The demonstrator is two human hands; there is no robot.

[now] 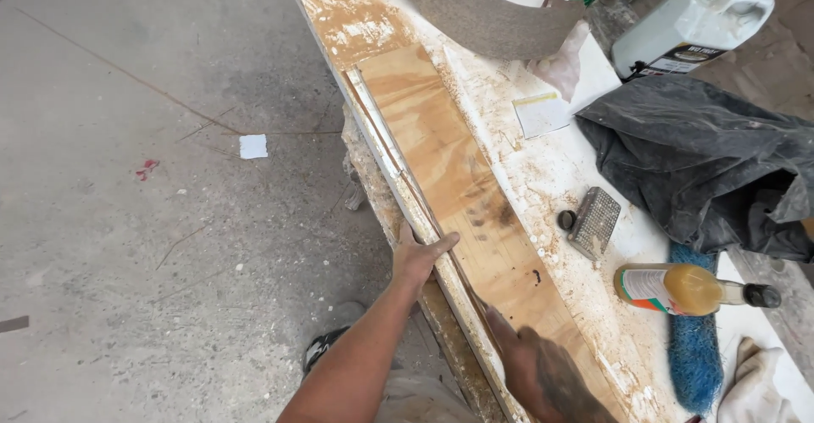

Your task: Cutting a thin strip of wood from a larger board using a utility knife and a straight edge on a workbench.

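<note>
At the bottom of the frame, right of centre, the right hand (pixel 543 372) lies nearest the camera, blurred and dark with dust, its fingers resting flat on the plywood board (pixel 462 181) beside a thin dark wooden strip (pixel 424 211); whether it pinches anything I cannot tell. Just above and to the left, the left hand (pixel 417 258) comes up from a bare forearm and closes over the pale edge trim (pixel 381 147) along the board's left side, thumb stretched across onto the strip, fingers wrapped under the edge. The long board runs diagonally from the lower right up toward the top centre, lying on a white workbench (pixel 551 169) caked with sawdust. Below the arms, a dark shoe (pixel 322 347) shows on the grey concrete floor (pixel 127 219). To the right of the board, at mid-frame, sit a small metal rasp block (pixel 593 219) and a round dark cap (pixel 566 219) just beside it. Lower right lie an amber glue bottle (pixel 687 289) on its side, a blue brush (pixel 691 347) and a white rag (pixel 755 385). Further up, a crumpled black plastic sheet (pixel 704 160) covers the right side, a white jug (pixel 691 25) stands in the upper right, and a curved brown sanding belt (pixel 483 12) arches at the top centre.
</note>
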